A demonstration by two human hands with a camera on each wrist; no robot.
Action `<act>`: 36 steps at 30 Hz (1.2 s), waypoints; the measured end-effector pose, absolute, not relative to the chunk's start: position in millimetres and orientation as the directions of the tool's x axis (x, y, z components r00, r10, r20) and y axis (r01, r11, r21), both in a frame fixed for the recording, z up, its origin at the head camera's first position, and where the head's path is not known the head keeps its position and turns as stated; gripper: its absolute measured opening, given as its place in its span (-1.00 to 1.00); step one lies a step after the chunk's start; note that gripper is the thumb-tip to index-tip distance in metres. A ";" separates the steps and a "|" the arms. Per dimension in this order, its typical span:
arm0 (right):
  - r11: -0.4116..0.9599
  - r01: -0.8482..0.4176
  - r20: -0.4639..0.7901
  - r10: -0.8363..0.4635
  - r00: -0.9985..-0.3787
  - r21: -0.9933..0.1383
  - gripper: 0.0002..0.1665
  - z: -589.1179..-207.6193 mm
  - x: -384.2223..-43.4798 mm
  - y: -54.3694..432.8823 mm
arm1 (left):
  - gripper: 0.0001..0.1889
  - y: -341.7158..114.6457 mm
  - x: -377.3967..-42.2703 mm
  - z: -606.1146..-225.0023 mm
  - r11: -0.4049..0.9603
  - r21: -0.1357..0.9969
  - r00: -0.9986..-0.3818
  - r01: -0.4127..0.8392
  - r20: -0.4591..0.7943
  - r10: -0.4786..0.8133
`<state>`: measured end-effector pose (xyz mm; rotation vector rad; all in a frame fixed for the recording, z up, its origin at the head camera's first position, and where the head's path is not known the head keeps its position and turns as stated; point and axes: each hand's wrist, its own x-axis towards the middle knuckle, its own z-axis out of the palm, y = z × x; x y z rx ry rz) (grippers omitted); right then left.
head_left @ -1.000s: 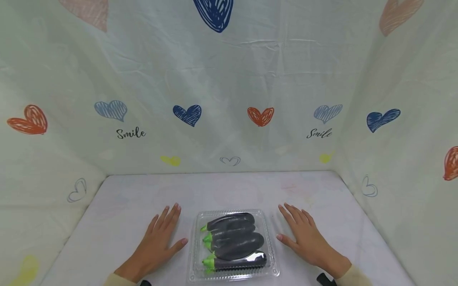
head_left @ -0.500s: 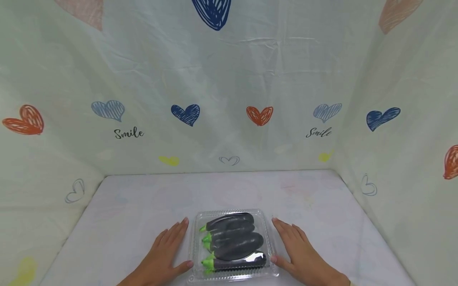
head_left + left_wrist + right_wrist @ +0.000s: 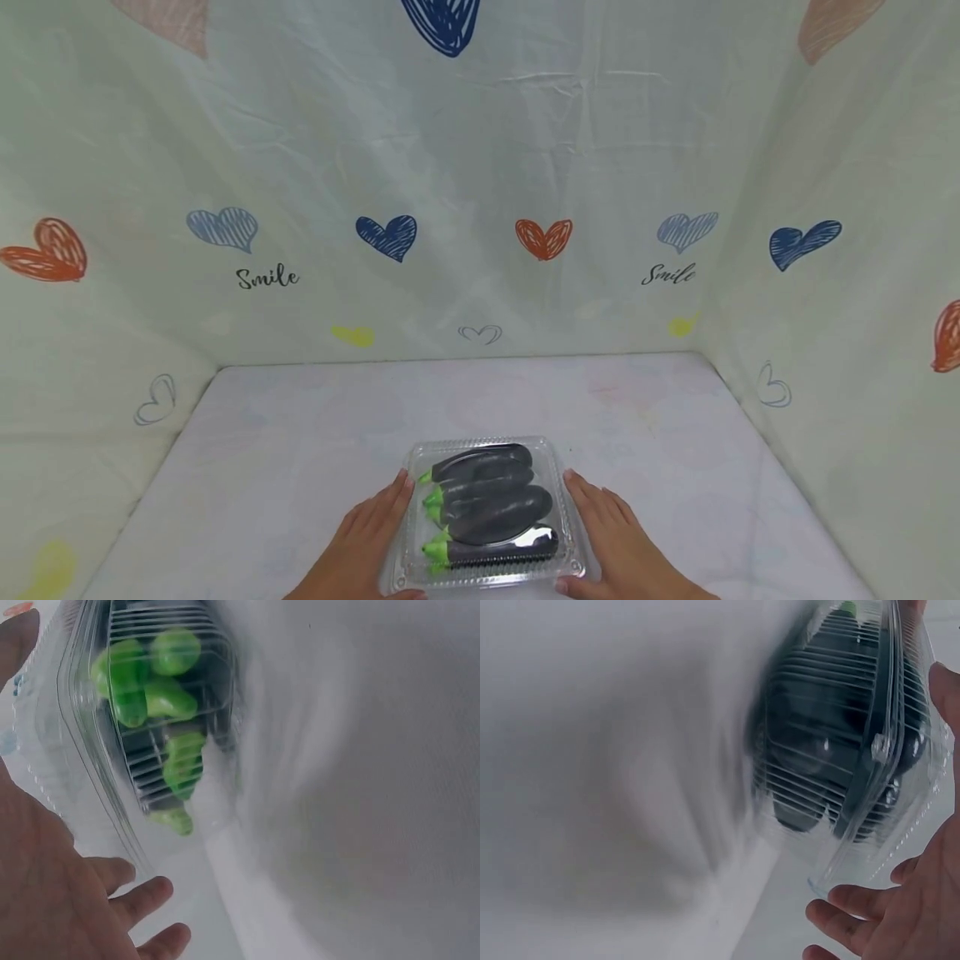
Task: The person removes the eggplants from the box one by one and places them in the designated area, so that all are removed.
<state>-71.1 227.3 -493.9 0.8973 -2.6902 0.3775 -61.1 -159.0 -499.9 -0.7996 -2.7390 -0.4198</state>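
Note:
A clear plastic clamshell box (image 3: 480, 579) lies closed on the table in the head view. Several dark eggplants (image 3: 502, 515) with green caps are inside it, their caps pointing left. My left hand (image 3: 363, 542) is at the box's left side, and my right hand (image 3: 618, 546) is at its right side. Both have fingers extended along the edges, thumbs near the front corners. In the left wrist view, green caps (image 3: 176, 652) show through the ribbed wall, beside the left hand (image 3: 52, 885). The right wrist view has the right hand (image 3: 915, 915) by the opposite wall. Firm contact is unclear.
The white table (image 3: 300, 417) extends behind and to both sides of the box. Pale curtains printed with hearts (image 3: 543, 240) and "Smile" lettering enclose its back and sides.
Both hands have moved inward and toward the front, from apart on the table to the sides of the box. The box has stayed in place; the head view has shifted slightly.

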 end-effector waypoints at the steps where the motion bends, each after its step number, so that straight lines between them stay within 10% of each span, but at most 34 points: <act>1: 0.776 -0.613 0.342 -0.540 -0.769 -0.151 0.43 -495.0 -70.5 226.5 | 0.38 -157.5 -60.6 -499.8 0.809 0.193 -0.814 0.556 0.325 0.482; 11: 0.796 -0.578 0.329 -0.506 -0.797 -0.179 0.47 -500.0 -67.9 218.4 | 0.27 -143.2 -58.1 -491.1 0.807 0.422 -0.909 0.412 0.131 0.396; 36: 0.801 -0.482 0.241 -0.420 -0.875 -0.355 0.47 -501.1 -71.3 206.9 | 0.44 -122.4 -51.4 -517.8 0.853 0.270 -0.843 0.446 0.446 0.300</act>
